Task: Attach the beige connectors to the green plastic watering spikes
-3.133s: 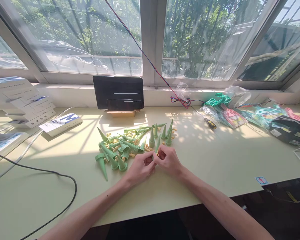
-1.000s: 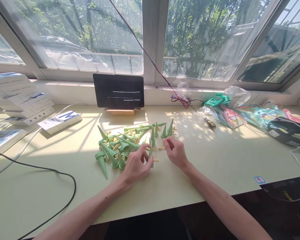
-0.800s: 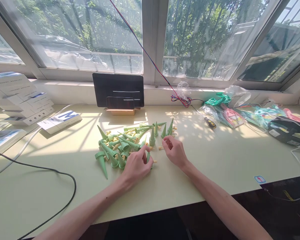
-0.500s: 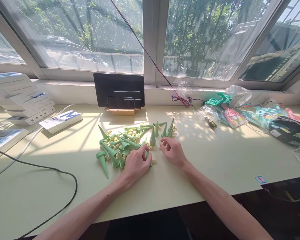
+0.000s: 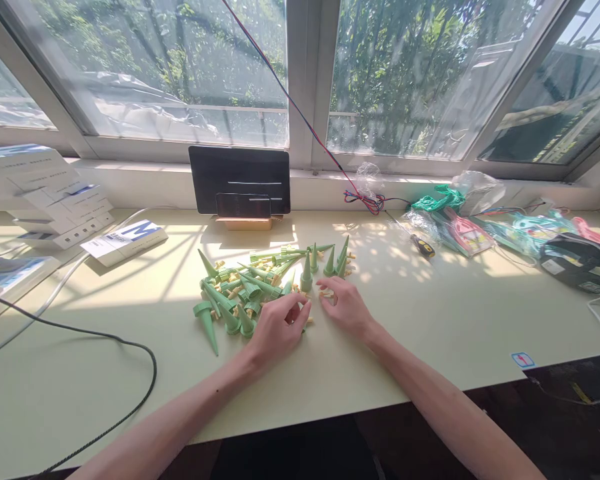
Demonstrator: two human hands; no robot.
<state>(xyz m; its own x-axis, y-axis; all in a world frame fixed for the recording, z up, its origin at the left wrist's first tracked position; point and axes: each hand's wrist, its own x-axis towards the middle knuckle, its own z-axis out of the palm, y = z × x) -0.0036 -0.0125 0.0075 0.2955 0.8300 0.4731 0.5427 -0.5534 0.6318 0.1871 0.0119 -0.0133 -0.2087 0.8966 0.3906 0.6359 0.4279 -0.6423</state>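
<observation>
Green plastic plant-watering spikes with pale yellow valve-like ends lie in a loose pile. Several stand point up, including one spike just beyond the gap between my hands. My left hand rests at the pile's near right edge, fingers curled and thumb tip against the forefinger; whatever lies inside is hidden. Right of the pile, my right hand has its thumb and forefinger apart around a small yellow piece low at the table; contact with it is unclear. One spike points towards me at the left.
A tablet and a phone lean in a wooden stand by the window. White boxes are stacked left, near a black cable. A screwdriver, bagged items and a black device lie right.
My left hand has shifted slightly right, its thumb and forefinger closer together. My right hand has moved slightly, its fingertips lower around the small yellow piece. The pile looks the same.
</observation>
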